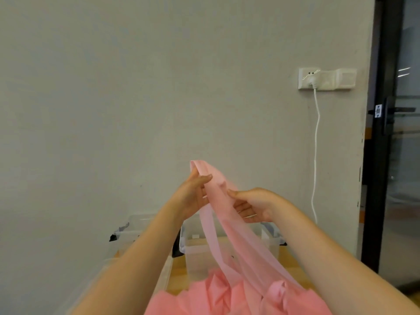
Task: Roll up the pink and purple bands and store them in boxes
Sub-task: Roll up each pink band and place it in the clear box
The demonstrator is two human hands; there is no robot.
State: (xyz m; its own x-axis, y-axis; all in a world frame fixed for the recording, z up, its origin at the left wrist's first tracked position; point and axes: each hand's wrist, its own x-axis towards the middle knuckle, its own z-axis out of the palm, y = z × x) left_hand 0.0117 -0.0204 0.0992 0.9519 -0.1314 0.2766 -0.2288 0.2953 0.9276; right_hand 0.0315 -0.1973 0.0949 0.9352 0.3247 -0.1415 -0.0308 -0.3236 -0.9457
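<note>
A sheer pink band (223, 226) is raised in front of the wall, its upper end folded over my left hand (193, 196). That hand pinches the top of the band between thumb and fingers. My right hand (252, 205) grips the band just below, from its right side. The rest of the band hangs down into a crumpled pink heap (227, 294) at the bottom of the view. No purple band is visible.
Two clear plastic boxes stand on the wooden table against the wall: one behind my left arm (134, 226) and one (197, 251) under my hands. A white cable (316, 137) hangs from a wall socket at right. A dark door frame (381, 133) lies far right.
</note>
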